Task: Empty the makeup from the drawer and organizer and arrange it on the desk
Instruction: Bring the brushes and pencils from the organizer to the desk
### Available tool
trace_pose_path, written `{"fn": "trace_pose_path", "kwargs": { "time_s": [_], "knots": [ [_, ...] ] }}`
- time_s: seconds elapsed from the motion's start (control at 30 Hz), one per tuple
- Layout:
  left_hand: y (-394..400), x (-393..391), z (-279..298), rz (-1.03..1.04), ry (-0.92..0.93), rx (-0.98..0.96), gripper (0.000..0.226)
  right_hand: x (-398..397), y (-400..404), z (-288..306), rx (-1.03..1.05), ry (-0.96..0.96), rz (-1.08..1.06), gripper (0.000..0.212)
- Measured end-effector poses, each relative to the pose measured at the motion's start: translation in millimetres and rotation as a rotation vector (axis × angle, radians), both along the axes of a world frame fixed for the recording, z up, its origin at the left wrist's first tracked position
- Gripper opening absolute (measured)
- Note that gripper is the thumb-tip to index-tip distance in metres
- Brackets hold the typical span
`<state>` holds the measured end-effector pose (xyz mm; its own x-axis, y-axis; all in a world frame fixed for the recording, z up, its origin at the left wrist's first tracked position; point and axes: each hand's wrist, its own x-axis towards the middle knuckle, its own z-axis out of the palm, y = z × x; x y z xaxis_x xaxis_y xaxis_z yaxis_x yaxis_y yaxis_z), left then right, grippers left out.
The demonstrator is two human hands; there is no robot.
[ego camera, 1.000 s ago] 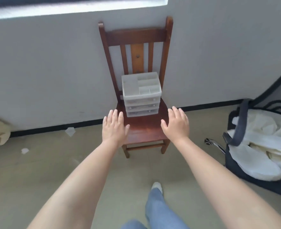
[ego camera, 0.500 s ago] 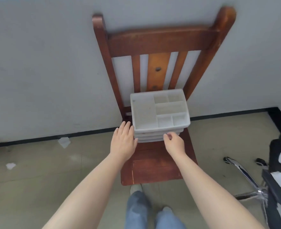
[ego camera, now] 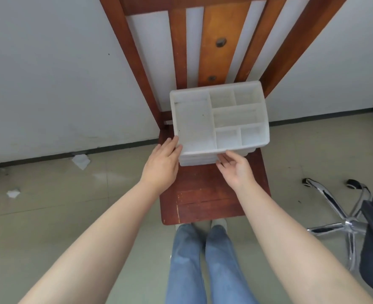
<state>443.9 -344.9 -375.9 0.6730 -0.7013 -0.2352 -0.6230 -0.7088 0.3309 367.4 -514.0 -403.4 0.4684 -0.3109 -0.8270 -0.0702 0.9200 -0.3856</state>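
A white plastic organizer (ego camera: 219, 119) with several open top compartments and drawers below stands at the back of a wooden chair seat (ego camera: 211, 200). All visible compartments hold nothing. My left hand (ego camera: 162, 164) lies with straight fingers against the organizer's front left corner. My right hand (ego camera: 236, 165) is at the front of the drawers, fingertips touching under the top tray's front edge, fingers loosely bent. The drawer fronts are mostly hidden from this angle.
The brown chair's backrest (ego camera: 222, 40) stands against a white wall. An office chair with a chrome star base (ego camera: 343, 218) is close on the right. Paper scraps (ego camera: 81, 161) lie on the floor at left. My legs in jeans (ego camera: 203, 264) stand before the seat.
I have stepped closer and look more steeply down. Both hands went from hovering over the seat to touching the organizer's front; the right hand has turned palm-up under the tray edge.
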Motion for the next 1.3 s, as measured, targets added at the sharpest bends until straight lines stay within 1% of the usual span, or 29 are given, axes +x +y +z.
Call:
{"fn": "trace_pose_path", "kwargs": {
  "time_s": [0.1,0.17,0.23,0.33,0.4,0.47,0.5,0.53,0.6,0.73,0.8,0.87,0.93,1.0,1.07,1.1,1.13,1.17,1.2,1.23,1.27,1.3],
  "knots": [
    [1,1,7,0.012,0.034,0.132,0.051,-4,2,1,-0.029,-0.003,0.028,0.017],
    [-3,-2,9,0.024,0.058,0.178,0.055,-9,5,2,-0.023,0.015,0.073,0.013],
    [-6,-4,10,0.033,0.066,0.209,0.057,-7,5,1,-0.006,0.016,0.041,0.01],
    [-9,-6,10,0.051,0.067,0.252,0.06,5,0,-1,0.037,-0.015,-0.044,0.018],
    [-10,-7,13,0.059,0.077,0.277,0.062,7,-3,-3,0.041,-0.008,-0.024,0.021],
    [-10,-8,13,0.062,0.084,0.291,0.063,3,-5,-4,0.025,0.015,0.035,0.017],
    [-10,-9,13,0.065,0.088,0.297,0.064,-1,-6,-6,0.012,0.044,0.063,0.011],
    [-10,-9,13,0.065,0.089,0.302,0.064,-5,-5,-7,-0.002,0.084,0.078,0.009],
    [-10,-9,14,0.06,0.09,0.317,0.066,-18,1,-12,-0.059,0.213,0.109,0.026],
    [-12,-21,15,0.056,0.041,0.335,0.064,-50,21,-12,-0.172,0.443,0.188,0.033],
    [-11,-36,14,-0.019,0.007,0.349,0.063,-63,27,-10,-0.198,0.502,0.249,0.035],
    [-9,-54,10,-0.065,0.016,0.339,0.061,-68,30,-7,-0.234,0.536,0.344,0.033],
    [-6,-67,4,-0.019,0.064,0.335,0.058,-70,27,-3,-0.271,0.57,0.454,0.03],
    [-3,-74,-2,0.039,0.103,0.337,0.055,-72,20,5,-0.263,0.585,0.589,0.034],
    [-2,-76,-6,0.08,0.118,0.318,0.051,-76,10,15,-0.284,0.606,0.804,0.038],
    [-2,-76,-8,0.085,0.082,0.257,0.047,-78,5,19,-0.342,0.618,0.941,0.036],
    [-4,-75,-12,0.073,0.032,0.197,0.042,-80,0,24,-0.443,0.623,1.07,0.03],
    [-6,-73,-15,0.048,-0.027,0.154,0.033,-79,-6,27,-0.599,0.619,1.181,0.023],
    [-8,-71,-17,0.021,-0.055,0.168,0.025,-78,-13,29,-0.8,0.601,1.269,0.018],
    [-11,-69,-15,0.007,-0.056,0.174,0.023,-73,-20,30,-1.012,0.56,1.335,0.015],
    [-15,-67,-15,-0.021,-0.061,0.178,0.027,-66,-27,30,-1.199,0.5,1.389,0.014],
    [-20,-66,-14,-0.035,-0.042,0.206,0.028,-58,-33,30,-1.353,0.426,1.451,0.017]
  ]
}}
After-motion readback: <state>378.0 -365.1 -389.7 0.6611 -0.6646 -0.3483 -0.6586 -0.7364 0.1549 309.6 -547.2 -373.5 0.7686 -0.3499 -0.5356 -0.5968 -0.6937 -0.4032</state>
